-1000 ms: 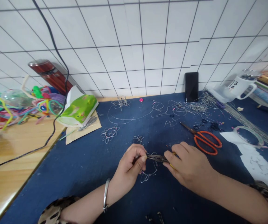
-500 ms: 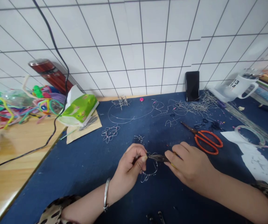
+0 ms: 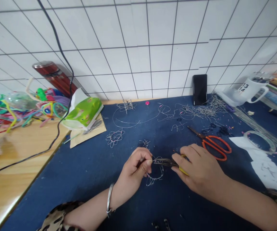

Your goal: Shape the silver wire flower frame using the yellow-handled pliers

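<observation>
Between thumb and fingers my left hand (image 3: 137,165) pinches a thin silver wire ring (image 3: 162,173) with small wire loops along it. The ring hangs just right of the fingertips. My right hand (image 3: 198,166) is wrapped round the yellow handles of a pair of pliers (image 3: 166,162), their dark jaws pointing left at the wire by my left fingertips. Whether the jaws grip the wire is too fine to make out. Behind my left hand lies a small twisted wire piece (image 3: 144,143), and farther left a flower-shaped wire piece (image 3: 115,138).
Orange-handled scissors (image 3: 217,147) lie beyond my right hand. Tangled wire (image 3: 201,110) spreads below a phone (image 3: 200,89) leaning on the wall. A white mug (image 3: 255,89) stands at right, a green tissue pack (image 3: 84,110) at left. A black cable (image 3: 58,123) crosses the left side.
My right hand has shifted slightly right, and more of the pliers' yellow handles shows with the handles farther apart. My left hand stays pinched on the wire ring.
</observation>
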Motion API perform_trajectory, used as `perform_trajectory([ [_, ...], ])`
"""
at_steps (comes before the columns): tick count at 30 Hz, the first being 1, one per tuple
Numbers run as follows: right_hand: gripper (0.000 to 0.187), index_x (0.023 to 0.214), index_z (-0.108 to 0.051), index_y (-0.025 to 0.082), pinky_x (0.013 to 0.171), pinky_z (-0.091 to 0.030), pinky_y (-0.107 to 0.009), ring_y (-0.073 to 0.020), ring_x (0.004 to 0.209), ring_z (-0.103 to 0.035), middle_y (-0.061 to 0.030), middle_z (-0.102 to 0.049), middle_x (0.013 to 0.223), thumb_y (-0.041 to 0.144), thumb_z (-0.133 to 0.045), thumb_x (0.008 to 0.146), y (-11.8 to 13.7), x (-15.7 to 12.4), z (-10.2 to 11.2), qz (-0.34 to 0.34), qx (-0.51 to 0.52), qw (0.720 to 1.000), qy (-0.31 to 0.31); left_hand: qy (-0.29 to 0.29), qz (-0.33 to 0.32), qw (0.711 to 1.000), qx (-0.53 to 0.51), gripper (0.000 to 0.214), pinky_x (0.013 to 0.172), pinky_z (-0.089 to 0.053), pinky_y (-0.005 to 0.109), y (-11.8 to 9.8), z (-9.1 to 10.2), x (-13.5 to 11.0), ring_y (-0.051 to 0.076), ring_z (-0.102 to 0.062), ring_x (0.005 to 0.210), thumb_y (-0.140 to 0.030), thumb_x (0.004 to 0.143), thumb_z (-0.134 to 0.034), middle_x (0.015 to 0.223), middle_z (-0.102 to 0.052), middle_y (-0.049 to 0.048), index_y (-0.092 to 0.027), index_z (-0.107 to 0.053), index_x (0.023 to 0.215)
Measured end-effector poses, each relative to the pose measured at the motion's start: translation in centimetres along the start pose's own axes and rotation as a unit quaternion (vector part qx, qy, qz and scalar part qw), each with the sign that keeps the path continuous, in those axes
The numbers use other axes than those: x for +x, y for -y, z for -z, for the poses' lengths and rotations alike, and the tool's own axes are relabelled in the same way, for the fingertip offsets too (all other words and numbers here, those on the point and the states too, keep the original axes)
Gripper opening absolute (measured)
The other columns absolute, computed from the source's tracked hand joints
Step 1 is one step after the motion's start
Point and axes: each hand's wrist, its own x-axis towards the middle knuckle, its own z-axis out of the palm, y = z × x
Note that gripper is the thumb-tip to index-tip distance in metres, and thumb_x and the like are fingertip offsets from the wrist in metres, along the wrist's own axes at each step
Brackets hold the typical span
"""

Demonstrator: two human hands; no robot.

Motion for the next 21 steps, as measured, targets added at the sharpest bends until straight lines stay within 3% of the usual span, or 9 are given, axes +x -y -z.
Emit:
perform_trajectory([
  [9, 0.022, 0.100, -0.056, 0.019, 0.067, -0.036, -0.034, -0.0202, 0.078, -0.043, -0.0067, -0.052, 0.085, 0.031, -0.045, 0.085, 0.05, -0.08, 0.09, 0.009, -0.016, 1.000, 0.004, 0.023, 0.017, 0.999, -0.042, 0.014, 0.053, -0.044, 0.022, 0.64, -0.08, -0.05, 0.007, -0.047, 0.059, -0.023, 0.089, -0.047, 0.092, -0.046, 0.0025, -0.016, -0.051, 0.079],
  [21, 0.021, 0.099, -0.057, 0.020, 0.067, -0.035, -0.033, -0.0193, 0.077, -0.043, -0.0060, -0.051, 0.083, 0.030, -0.046, 0.085, -0.33, -0.07, -0.01, 0.001, -0.007, 1.000, 0.007, 0.031, 0.087, 0.984, -0.154, 0.012, 0.053, -0.040, 0.021, 0.95, -0.10, 0.28, 0.009, -0.045, 0.058, -0.026, 0.088, -0.050, 0.073, -0.051, 0.0004, -0.016, -0.049, 0.081],
])
